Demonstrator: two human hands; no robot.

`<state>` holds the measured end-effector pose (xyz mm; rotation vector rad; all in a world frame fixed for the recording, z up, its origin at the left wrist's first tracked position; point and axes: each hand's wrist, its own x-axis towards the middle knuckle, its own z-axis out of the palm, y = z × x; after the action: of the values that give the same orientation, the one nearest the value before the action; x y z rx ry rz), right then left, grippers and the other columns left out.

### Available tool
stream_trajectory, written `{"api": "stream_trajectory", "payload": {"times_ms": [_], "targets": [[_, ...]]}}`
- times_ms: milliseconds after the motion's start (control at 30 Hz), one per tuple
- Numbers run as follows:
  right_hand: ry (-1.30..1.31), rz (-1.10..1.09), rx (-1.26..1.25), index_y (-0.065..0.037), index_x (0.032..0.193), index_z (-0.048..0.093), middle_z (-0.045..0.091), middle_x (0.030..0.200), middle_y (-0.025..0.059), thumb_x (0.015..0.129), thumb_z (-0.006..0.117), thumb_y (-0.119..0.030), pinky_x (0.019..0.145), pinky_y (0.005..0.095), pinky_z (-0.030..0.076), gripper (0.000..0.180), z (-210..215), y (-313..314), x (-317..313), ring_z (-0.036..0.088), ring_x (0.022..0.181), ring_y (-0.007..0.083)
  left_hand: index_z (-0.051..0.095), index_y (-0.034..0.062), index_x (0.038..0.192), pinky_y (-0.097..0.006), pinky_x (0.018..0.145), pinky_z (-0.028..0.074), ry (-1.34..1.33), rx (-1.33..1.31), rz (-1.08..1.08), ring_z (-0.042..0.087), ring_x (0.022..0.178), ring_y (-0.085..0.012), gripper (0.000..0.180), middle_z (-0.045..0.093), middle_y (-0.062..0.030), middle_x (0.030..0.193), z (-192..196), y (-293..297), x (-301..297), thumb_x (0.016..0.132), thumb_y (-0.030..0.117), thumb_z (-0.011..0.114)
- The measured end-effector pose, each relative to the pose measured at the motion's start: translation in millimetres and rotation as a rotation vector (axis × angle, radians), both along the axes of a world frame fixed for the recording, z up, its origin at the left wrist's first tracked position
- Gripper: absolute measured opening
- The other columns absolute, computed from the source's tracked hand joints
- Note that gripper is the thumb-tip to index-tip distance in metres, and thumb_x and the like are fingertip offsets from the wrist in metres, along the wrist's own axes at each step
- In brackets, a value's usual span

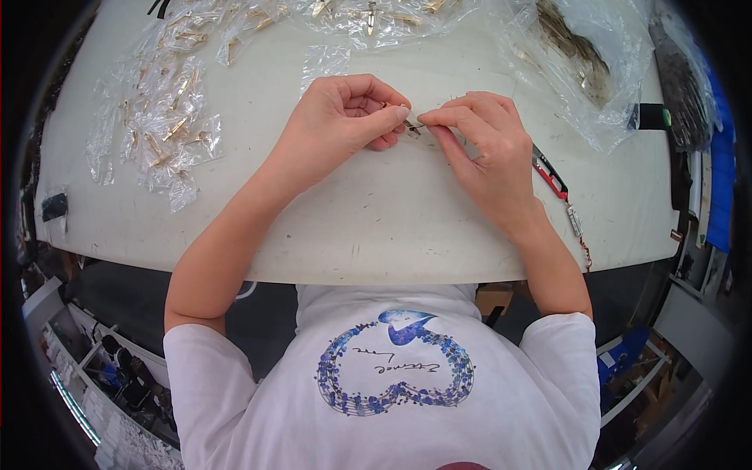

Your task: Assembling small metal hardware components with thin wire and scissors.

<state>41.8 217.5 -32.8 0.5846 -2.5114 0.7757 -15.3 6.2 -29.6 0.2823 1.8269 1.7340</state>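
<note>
Over the middle of the table, my left hand pinches a small gold-coloured metal piece between thumb and fingers. It is narrow and looks like a clip, though its exact kind is too small to make out. Close on its right, my right hand has thumb and forefinger pressed together at the piece's end. A thin dark sliver shows at those fingertips; I cannot tell whether it is part of the gold piece or separate. The other right fingers are curled.
Clear plastic bags with several gold-coloured pieces spread over the left and far side. A flat clear bag lies beyond my left hand. Far right is a bag with a dark brown bundle. A red-and-black handled tool lies beside my right forearm.
</note>
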Motion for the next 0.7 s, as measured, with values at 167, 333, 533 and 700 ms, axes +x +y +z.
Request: {"api": "stream_trajectory", "payload": {"times_ms": [167,333,533,700], "targets": [[0.003,0.006,0.017,-0.012,0.089,0.072,0.066,0.078,0.002,0.076,0.076,-0.003,0.085,0.0371,0.047,0.016,0.1,1.8,-0.2,0.065,0.081,0.0223,0.071,-0.002,0.107,-0.024,0.074,0.057,-0.005,-0.002,-0.003,0.068,0.079,-0.0107,0.022,0.072,-0.0075,0.089,1.1,0.3,-0.8,0.095,0.017,0.07],[0.012,-0.006,0.012,-0.011,0.088,0.072,0.064,0.077,0.0014,0.076,0.075,-0.001,0.084,0.0369,0.046,0.016,3.5,0.7,0.8,0.063,0.079,0.0217,0.071,-0.0015,0.108,-0.024,0.074,0.058,0.0,-0.003,-0.007,0.069,0.08,-0.0109,0.023,0.072,-0.0083,0.09,0.1,-0.6,-0.9,0.095,0.017,0.07],[-0.03,-0.032,-0.028,-0.01,0.087,0.071,0.061,0.081,0.0012,0.076,0.073,0.001,0.081,0.0366,0.044,0.017,6.2,-1.0,3.4,0.061,0.076,0.0215,0.071,-0.0012,0.108,-0.024,0.075,0.057,-0.009,-0.009,0.001,0.069,0.08,-0.0111,0.023,0.072,-0.0082,0.089,0.7,0.6,-0.7,0.095,0.018,0.07],[-0.033,-0.032,-0.004,-0.01,0.087,0.069,0.06,0.081,0.0016,0.075,0.072,0.001,0.082,0.0362,0.043,0.016,6.4,0.0,4.9,0.06,0.075,0.0215,0.071,-0.0011,0.108,-0.024,0.074,0.057,-0.006,-0.017,0.003,0.069,0.08,-0.011,0.023,0.072,-0.0078,0.089,0.7,0.6,-0.5,0.095,0.018,0.07]]}}
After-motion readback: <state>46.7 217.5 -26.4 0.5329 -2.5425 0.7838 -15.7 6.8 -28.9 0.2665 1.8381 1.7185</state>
